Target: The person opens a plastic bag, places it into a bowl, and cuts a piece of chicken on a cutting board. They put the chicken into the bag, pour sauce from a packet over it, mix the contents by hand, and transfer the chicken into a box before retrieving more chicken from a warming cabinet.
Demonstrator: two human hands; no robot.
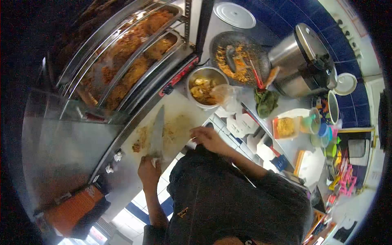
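Note:
My left hand (149,171) is closed at the near end of a large knife (157,132), with a bit of white crumpled tissue (154,162) showing at the fingers. The broad blade lies over a pale cutting board (177,112) and points away from me. Brown crumbs and greasy stains mark the board around it. My right hand (208,139) is by the board's right edge, fingers curled together; I cannot tell what they hold. Beyond the board stands a round metal bowl (189,87) with yellowish food pieces and a clear plastic bag (228,97) at its rim.
A heated display case (141,53) with trays of fried food stands at the left. Crumpled tissues (118,155) lie beside the board. Further back are a wok (220,38) of food, a steel rice cooker (288,53) and a round lid (234,15). Containers (286,127) crowd the right counter.

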